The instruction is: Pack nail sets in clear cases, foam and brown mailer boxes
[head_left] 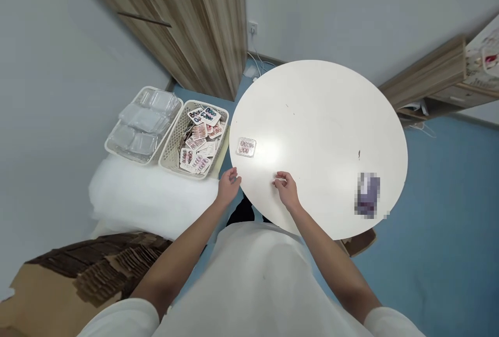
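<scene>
While you stand over the round white table [323, 118], both your hands are released, with fingers loosely bent and nothing visible in their grasp. Your left hand [229, 186] is at the table's left edge, nearest to the small clear case [246, 147], which holds a set of pinkish press-on nails. The case lies flat on the tabletop near that same edge, beyond your left hand and apart from it. Your right hand [286, 189] is over the near part of the table, palm turned inward, thumb and fingers a little apart; from this high view it's hard to say whether it touches the surface.

To the left of the table you have two white baskets side by side. The nearer one to the table, a perforated basket [170, 144], holds a jumbled heap of nail cards [200, 163], some dark blue and green, others pink, red or lilac. The outer basket [146, 159] is filled with clear plastic packs [145, 118]. White wrapping material [152, 194] bulges in front of them, and brown cardboard [42, 295] lies closer to you on that side. Over on the table's right part sits a purple item [367, 195], pixelated so its details are lost.
</scene>
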Demonstrator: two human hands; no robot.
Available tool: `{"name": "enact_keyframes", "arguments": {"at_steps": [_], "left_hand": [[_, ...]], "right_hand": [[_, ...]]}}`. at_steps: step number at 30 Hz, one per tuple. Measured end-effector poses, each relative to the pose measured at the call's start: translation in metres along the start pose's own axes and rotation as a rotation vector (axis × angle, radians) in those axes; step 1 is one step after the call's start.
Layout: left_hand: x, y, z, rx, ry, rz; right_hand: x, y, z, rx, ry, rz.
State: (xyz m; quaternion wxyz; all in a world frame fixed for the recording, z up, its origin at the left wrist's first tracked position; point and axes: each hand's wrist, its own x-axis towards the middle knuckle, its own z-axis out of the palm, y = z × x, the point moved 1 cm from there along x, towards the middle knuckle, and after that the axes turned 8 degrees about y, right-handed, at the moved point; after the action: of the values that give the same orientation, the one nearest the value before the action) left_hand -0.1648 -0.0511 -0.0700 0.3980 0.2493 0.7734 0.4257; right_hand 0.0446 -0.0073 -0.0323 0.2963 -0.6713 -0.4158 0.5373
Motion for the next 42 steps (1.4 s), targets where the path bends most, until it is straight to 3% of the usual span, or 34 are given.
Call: {"name": "enact_keyframes", "arguments": {"at_steps": [4, 7, 10, 13, 18, 25, 28, 32, 38, 42], "left_hand": [[-0.043, -0.015, -0.009, 0.014, -0.030, -0.070], [-0.076, -0.024, -0.020, 0.045, -0.006, -0.122], [-0.099, -0.030, -0.035, 0.029, 0.005, -0.149], [-0.109, -0.036, -0.056, -0.025, 0.075, -0.160], [-0.120, -0.040, -0.101, -0.147, 0.242, -0.135], [-0.137, -0.052, -0.143, -0.283, 0.378, -0.111], [-0.137, -0.060, -0.149, -0.273, 0.376, -0.126], [-0.130, -0.059, -0.146, -0.223, 0.349, -0.172], [-0.108, -0.034, -0.144, -0.234, 0.360, -0.180], [-0.082, -0.017, -0.154, -0.314, 0.444, -0.294]], "right_hand": [[-0.020, 0.025, -0.039, 0.013, -0.009, 0.018], [-0.031, 0.040, -0.055, -0.006, -0.016, 0.038], [-0.038, 0.044, -0.056, -0.029, -0.074, 0.021], [-0.041, 0.037, -0.043, -0.056, -0.169, -0.039], [-0.046, 0.014, 0.003, -0.130, -0.312, -0.165], [-0.071, -0.002, 0.112, -0.344, -0.624, -0.365], [-0.087, 0.001, 0.151, -0.502, -0.754, -0.487], [-0.097, 0.000, 0.184, -0.673, -0.830, -0.569], [-0.082, -0.019, 0.228, -0.762, -0.854, -0.623], [-0.072, -0.026, 0.258, -0.750, -0.901, -0.674]]}}
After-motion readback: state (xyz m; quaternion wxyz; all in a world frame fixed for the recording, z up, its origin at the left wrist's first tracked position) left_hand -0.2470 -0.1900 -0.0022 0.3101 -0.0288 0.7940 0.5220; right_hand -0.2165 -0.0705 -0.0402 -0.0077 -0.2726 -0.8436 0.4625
